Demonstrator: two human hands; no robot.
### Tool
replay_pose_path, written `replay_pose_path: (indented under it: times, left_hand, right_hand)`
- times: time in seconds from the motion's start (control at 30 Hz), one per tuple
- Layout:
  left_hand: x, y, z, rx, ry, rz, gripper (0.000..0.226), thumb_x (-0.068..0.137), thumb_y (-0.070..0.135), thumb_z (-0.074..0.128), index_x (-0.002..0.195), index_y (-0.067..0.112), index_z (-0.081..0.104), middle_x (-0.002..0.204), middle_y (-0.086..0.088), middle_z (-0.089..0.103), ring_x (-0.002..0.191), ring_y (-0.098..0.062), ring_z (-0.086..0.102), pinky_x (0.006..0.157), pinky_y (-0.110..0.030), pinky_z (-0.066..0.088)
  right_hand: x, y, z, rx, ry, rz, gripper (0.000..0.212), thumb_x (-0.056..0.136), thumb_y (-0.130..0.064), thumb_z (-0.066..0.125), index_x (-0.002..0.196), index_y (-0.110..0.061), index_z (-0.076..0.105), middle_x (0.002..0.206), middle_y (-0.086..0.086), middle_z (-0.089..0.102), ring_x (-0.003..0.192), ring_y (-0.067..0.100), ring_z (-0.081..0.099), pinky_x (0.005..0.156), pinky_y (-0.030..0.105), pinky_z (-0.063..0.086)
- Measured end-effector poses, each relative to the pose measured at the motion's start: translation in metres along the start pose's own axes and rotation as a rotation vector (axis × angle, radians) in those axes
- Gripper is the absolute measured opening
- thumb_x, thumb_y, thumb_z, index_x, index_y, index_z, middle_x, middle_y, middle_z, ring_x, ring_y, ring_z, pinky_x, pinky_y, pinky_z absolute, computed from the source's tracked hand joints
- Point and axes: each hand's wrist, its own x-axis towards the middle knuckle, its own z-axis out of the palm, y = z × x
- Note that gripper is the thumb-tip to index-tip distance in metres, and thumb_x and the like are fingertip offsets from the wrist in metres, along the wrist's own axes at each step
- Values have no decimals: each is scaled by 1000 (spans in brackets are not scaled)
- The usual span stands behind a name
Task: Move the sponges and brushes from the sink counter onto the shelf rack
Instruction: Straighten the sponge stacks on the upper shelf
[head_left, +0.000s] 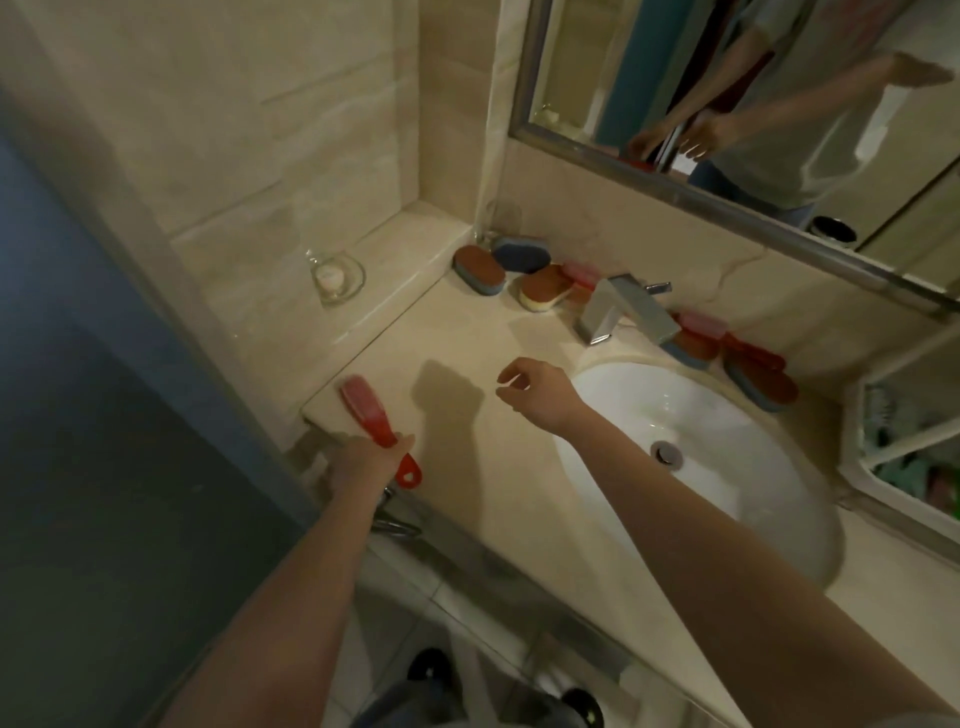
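Our left hand (363, 462) reaches to the counter's (467, 493) near-left corner, grip closed around the red brush (371, 413) by its handle. Our right hand (540, 392) hovers beside the sink (753, 467), fingers loosely spread, holding nothing. Sponges (480, 269) lie near the faucet (621, 312).

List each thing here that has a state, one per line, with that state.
Left hand: closed around the red brush's handle.
Red brush: held, head over the counter's corner.
Right hand: open, empty, above the counter.
Sponges left of the tap: lying on the counter by the wall.
Sponges right of the tap: piled behind the basin.
Tap: no water running.
Basin: empty.
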Motion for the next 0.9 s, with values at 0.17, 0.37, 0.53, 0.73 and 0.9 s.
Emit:
replay_pose_path:
  times: [0.17, 0.37, 0.53, 0.73, 0.9]
  left_hand:
    - [2, -14, 15, -18, -102, -28, 55, 83, 53, 60, 95, -1, 69, 88, -16, 69, 86, -29, 67, 75, -31, 49]
    - [-2, -10, 12, -70, -91, -25, 38, 86, 35, 64, 99, -1, 66, 85, -15, 69, 79, -29, 66, 67, -31, 50]
    - [-6, 11, 7, -311, -172, 112, 31, 84, 27, 68, 101, 0, 67, 93, -14, 68, 66, -12, 56, 53, -14, 41]
    - [-26, 87, 4, -273, -326, 357, 22, 81, 32, 69, 89, 11, 70, 79, -1, 68, 77, -16, 63, 78, -30, 49]
    - [-41, 149, 23, -166, -380, 497, 17, 80, 26, 72, 70, 13, 65, 70, -1, 62, 72, -16, 59, 72, -27, 45]
  right_hand:
    - [-3, 5, 12, 9, -41, 26, 19, 88, -22, 61, 104, -12, 65, 100, 11, 67, 91, 30, 64, 80, 35, 50]
    - [-5, 8, 22, 104, -53, 62, 15, 87, -20, 62, 100, -11, 64, 97, 13, 68, 84, 28, 65, 80, 36, 52]
    - [-3, -3, 24, 238, -62, 74, 13, 88, -20, 63, 94, -10, 67, 85, 7, 67, 71, 19, 62, 74, 33, 52]
    - [3, -9, -12, 391, -77, 122, 29, 93, -33, 58, 110, -11, 66, 98, 5, 67, 77, 15, 59, 61, 22, 43]
    - [11, 5, -58, 438, -78, 85, 27, 94, -29, 56, 107, -9, 67, 99, 7, 65, 92, 20, 57, 76, 32, 43]
